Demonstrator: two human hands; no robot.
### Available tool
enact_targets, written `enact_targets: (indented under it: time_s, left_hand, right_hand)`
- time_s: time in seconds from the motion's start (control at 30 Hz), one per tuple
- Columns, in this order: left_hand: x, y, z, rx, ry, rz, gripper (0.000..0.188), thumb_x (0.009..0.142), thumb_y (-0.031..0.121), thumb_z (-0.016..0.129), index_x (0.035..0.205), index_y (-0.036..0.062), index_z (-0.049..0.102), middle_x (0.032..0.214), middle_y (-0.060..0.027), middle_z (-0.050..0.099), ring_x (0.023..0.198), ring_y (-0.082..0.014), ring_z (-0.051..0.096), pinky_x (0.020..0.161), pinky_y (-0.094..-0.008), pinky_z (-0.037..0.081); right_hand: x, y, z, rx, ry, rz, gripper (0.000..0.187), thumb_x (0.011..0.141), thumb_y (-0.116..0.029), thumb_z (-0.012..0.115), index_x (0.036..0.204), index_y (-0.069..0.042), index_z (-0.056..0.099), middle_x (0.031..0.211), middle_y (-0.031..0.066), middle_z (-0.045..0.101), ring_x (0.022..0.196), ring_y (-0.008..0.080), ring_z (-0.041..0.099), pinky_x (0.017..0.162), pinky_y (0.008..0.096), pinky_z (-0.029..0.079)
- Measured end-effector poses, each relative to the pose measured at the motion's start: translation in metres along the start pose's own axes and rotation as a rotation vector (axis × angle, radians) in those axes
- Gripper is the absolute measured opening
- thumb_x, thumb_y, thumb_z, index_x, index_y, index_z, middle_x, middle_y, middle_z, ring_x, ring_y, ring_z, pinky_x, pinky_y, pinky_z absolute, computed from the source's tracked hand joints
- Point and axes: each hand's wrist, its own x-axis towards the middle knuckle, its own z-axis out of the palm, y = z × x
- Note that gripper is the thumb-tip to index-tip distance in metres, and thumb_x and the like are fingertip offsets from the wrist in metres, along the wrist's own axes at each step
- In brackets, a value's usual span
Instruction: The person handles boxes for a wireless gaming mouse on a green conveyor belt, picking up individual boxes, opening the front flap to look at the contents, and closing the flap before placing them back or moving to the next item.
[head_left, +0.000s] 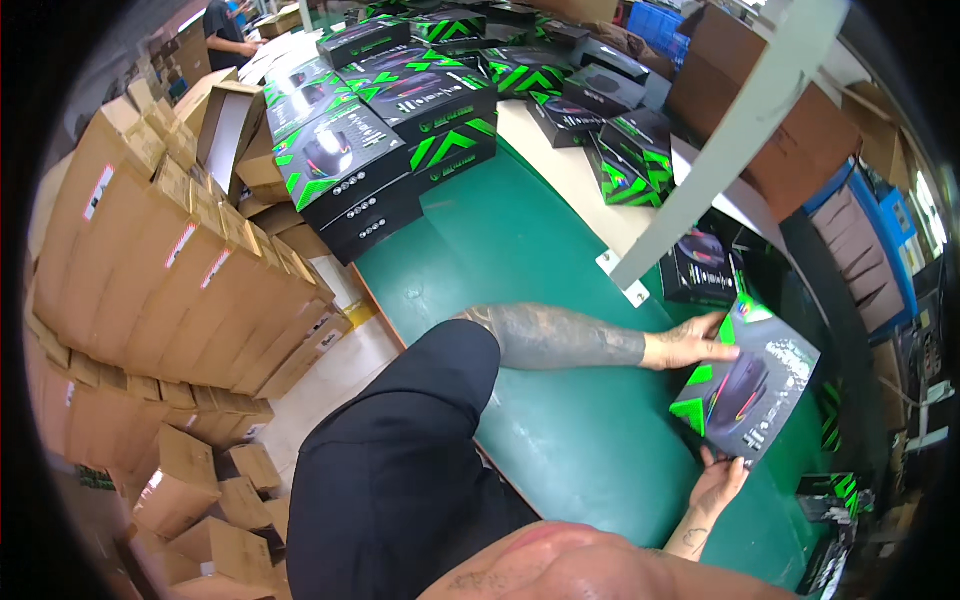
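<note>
A black, grey and green computer mouse box is held tilted over the green tabletop at the right, with a mouse pictured on its face. My left hand grips its upper left edge, thumb lying on the printed face. At the bottom edge my right hand supports it, fingers bent against the box and partly hidden under it. Just beyond the left hand, more mouse boxes sit inside an open carton at the foot of a metal post.
Stacked mouse boxes cover the table's far left, with loose ones on a pale belt. A slanted white post rises beside the green table. Brown cartons pile up at left. Another person stands far left.
</note>
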Motion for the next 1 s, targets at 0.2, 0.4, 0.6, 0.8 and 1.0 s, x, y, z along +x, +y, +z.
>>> enact_targets:
  time_s: [0.2,0.4,0.6,0.8,1.0]
  left_hand:
    - [0.034,0.03,0.01,0.743,0.138,0.539,0.078,0.074,0.023,0.068,0.137,0.0032,0.025,0.137,-0.0171,0.032,0.121,-0.0278,0.04,0.1,-0.0377,0.033]
    - [0.042,0.047,0.024,1.279,0.113,0.916,0.03,0.07,0.023,0.069,0.095,0.0078,0.062,0.1,-0.0084,0.057,0.098,-0.0274,0.053,0.083,-0.0382,0.045]
    - [0.039,0.05,0.027,1.167,-0.048,0.996,0.032,0.071,0.023,0.071,0.096,0.0054,0.063,0.097,-0.0083,0.06,0.093,-0.0251,0.057,0.084,-0.0368,0.045]
    - [0.035,0.054,0.023,1.063,-0.175,0.909,0.035,0.077,0.032,0.067,0.097,0.0032,0.064,0.109,-0.0113,0.06,0.104,-0.0293,0.055,0.09,-0.0402,0.042]
    - [0.055,0.051,-0.019,0.315,-0.151,0.615,0.045,0.098,0.026,0.033,0.073,0.0053,0.063,0.068,-0.0086,0.063,0.075,-0.0227,0.059,0.084,-0.0376,0.045]
  right_hand:
    - [0.002,0.007,0.008,-0.183,-0.056,0.154,0.07,0.069,-0.006,0.069,0.13,-0.002,0.033,0.118,0.0089,0.048,0.109,0.0212,0.048,0.091,0.0346,0.042]
    - [0.001,-0.001,0.038,-0.159,-0.148,0.209,0.082,0.065,0.004,0.071,0.135,-0.006,0.029,0.12,0.0053,0.047,0.108,0.0172,0.048,0.094,0.0304,0.039]
    - [-0.004,0.004,0.024,-0.126,-0.238,0.148,0.099,0.068,-0.052,0.072,0.138,-0.004,0.022,0.132,0.0081,0.039,0.12,0.0198,0.041,0.097,0.0344,0.036]
    - [-0.011,0.005,0.018,-0.075,-0.219,0.248,0.104,0.072,-0.081,0.031,0.141,-0.003,0.018,0.141,0.0092,0.032,0.129,0.0242,0.031,0.106,0.0412,0.024]
    - [0.007,0.001,0.037,-0.045,-0.223,0.11,0.08,0.087,-0.03,0.055,0.143,-0.001,0.005,0.146,0.0135,0.019,0.133,0.0231,0.023,0.106,0.0334,0.022]
